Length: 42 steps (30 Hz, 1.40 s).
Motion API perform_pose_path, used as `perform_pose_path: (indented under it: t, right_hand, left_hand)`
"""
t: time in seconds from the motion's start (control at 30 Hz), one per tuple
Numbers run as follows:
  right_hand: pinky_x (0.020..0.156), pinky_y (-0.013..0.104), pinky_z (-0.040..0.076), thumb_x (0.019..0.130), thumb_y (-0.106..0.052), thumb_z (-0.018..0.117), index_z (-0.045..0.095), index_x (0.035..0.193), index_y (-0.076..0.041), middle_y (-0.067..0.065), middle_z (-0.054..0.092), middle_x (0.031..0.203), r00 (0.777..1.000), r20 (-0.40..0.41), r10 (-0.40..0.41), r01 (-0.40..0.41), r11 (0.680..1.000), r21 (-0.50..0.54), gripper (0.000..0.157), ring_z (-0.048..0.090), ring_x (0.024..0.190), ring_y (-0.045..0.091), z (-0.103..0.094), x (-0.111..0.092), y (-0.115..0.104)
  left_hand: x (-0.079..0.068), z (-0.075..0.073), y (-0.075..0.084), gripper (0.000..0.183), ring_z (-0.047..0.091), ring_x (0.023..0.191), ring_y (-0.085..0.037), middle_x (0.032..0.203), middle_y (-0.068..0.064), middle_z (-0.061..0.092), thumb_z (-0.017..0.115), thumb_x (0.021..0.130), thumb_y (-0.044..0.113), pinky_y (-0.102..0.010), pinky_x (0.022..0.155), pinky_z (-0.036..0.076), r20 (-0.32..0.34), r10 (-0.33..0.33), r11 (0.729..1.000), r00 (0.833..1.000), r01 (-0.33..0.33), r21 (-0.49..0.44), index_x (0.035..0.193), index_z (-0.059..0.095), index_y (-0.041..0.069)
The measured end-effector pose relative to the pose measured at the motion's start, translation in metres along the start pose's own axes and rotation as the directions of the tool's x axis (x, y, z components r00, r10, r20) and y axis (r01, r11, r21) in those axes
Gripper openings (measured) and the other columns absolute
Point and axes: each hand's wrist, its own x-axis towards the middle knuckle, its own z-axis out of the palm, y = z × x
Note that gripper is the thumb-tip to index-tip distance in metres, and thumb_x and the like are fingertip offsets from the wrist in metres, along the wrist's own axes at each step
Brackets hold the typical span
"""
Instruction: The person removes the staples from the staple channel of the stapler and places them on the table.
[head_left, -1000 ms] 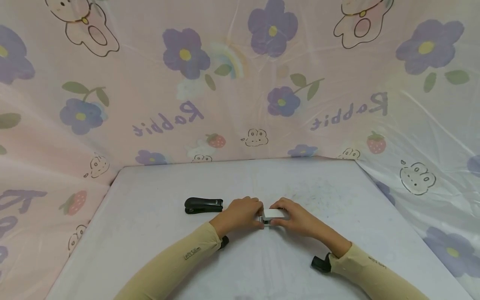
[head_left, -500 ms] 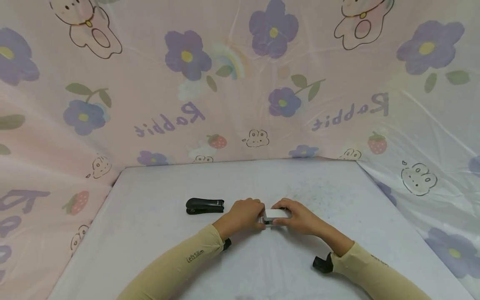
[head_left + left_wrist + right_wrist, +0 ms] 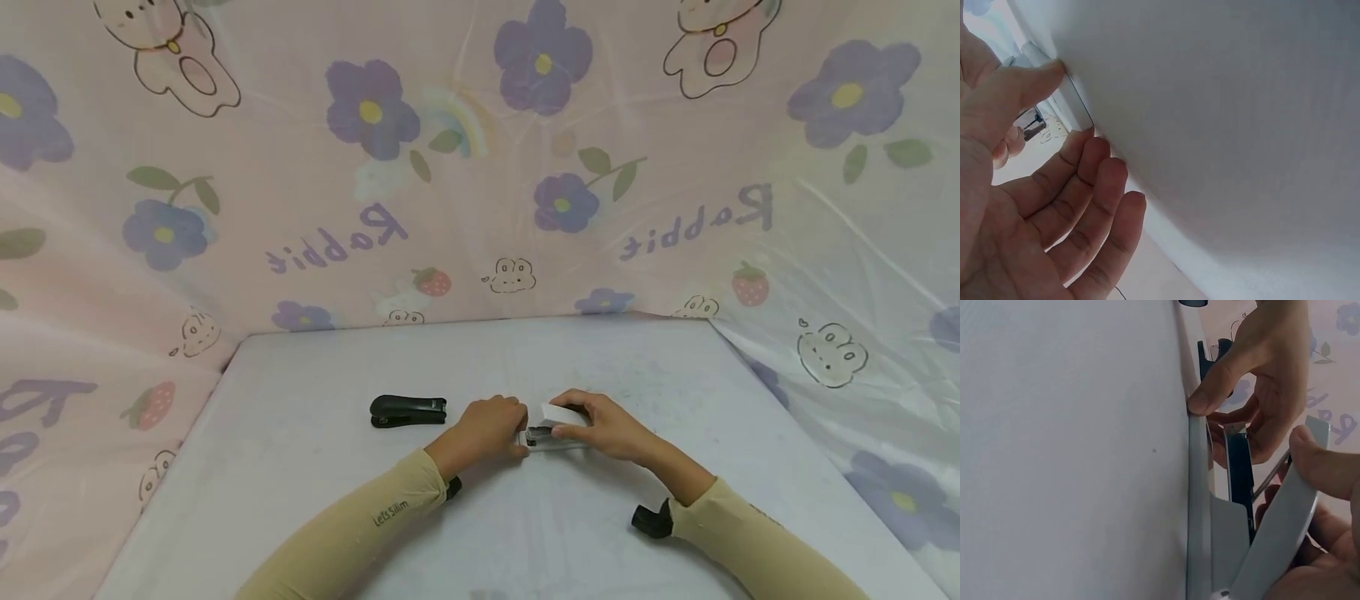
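A white stapler (image 3: 564, 414) lies on the table, its top arm swung up from the base. My left hand (image 3: 491, 427) pinches the front end of the base (image 3: 1197, 487) between thumb and fingers. In the left wrist view the thumb presses on the base and the other fingertips line up along the table. My right hand (image 3: 611, 429) grips the raised top arm (image 3: 1288, 519), thumb on one side and fingers on the other. Between arm and base, the right wrist view shows the dark staple channel (image 3: 1239, 469) and a thin metal rod.
A black stapler (image 3: 408, 411) lies to the left of my left hand. The white table (image 3: 300, 375) ends at a back edge, where a pink cloth (image 3: 450, 208) with flowers and rabbits hangs behind and at the sides. A black strap mount (image 3: 652, 521) sits at the right wrist.
My right hand has lifted the white stapler's top arm up from its base, exposing the dark channel. The left hand stays at the front end of the base.
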Motion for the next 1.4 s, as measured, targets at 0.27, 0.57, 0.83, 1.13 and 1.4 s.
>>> perform_pose_path:
  t: [0.27,0.57,0.83,1.13,1.4]
  right_hand:
    - [0.098,0.036,0.052,0.097,-0.027,0.082,0.071,0.133,-0.016,-0.001,0.071,0.127,0.996,-0.064,-0.065,0.063,0.997,-0.034,0.039,0.065,0.110,0.014,-0.001,-0.004,0.004]
    - [0.098,0.059,0.052,0.095,-0.024,0.085,0.072,0.126,-0.022,-0.010,0.071,0.117,0.980,-0.138,-0.141,0.124,0.984,-0.125,0.033,0.067,0.107,0.012,-0.017,-0.012,-0.004]
    - [0.097,0.056,0.054,0.096,-0.027,0.083,0.072,0.125,-0.024,-0.014,0.070,0.115,0.981,-0.135,-0.139,0.107,0.970,-0.218,0.031,0.067,0.109,0.014,-0.032,-0.020,-0.009]
    - [0.102,0.063,0.049,0.096,-0.028,0.083,0.071,0.121,-0.024,-0.015,0.071,0.113,0.990,-0.120,-0.078,0.050,0.974,-0.222,0.027,0.069,0.109,0.015,-0.047,-0.028,-0.015]
    - [0.102,0.059,0.053,0.098,-0.028,0.082,0.070,0.122,-0.019,-0.008,0.071,0.118,0.994,-0.088,-0.066,0.045,0.974,-0.221,0.028,0.072,0.116,0.025,-0.056,-0.032,-0.015]
  left_hand:
    - [-0.001,-0.003,0.007,0.033,0.061,0.087,-0.013,0.096,0.005,0.065,0.086,0.092,0.043,-0.030,0.071,0.051,0.009,-0.003,0.999,1.000,0.003,0.039,0.104,0.069,0.017]
    - [-0.002,0.001,0.005,0.033,0.061,0.086,-0.012,0.095,0.005,0.066,0.086,0.091,0.044,-0.029,0.069,0.051,-0.025,0.011,0.998,1.000,-0.009,0.066,0.103,0.070,0.017]
    - [-0.002,-0.001,0.005,0.033,0.060,0.084,-0.012,0.094,0.005,0.065,0.086,0.091,0.043,-0.028,0.067,0.050,-0.019,0.011,0.998,1.000,-0.010,0.059,0.103,0.070,0.017]
    - [-0.002,0.000,0.004,0.032,0.059,0.084,-0.012,0.095,0.005,0.065,0.085,0.092,0.041,-0.029,0.068,0.050,-0.009,0.016,0.999,1.000,-0.015,0.049,0.102,0.069,0.017]
    - [-0.001,0.001,0.003,0.032,0.059,0.085,-0.012,0.094,0.006,0.064,0.086,0.090,0.042,-0.029,0.067,0.050,-0.025,0.015,0.998,1.000,-0.014,0.055,0.099,0.067,0.018]
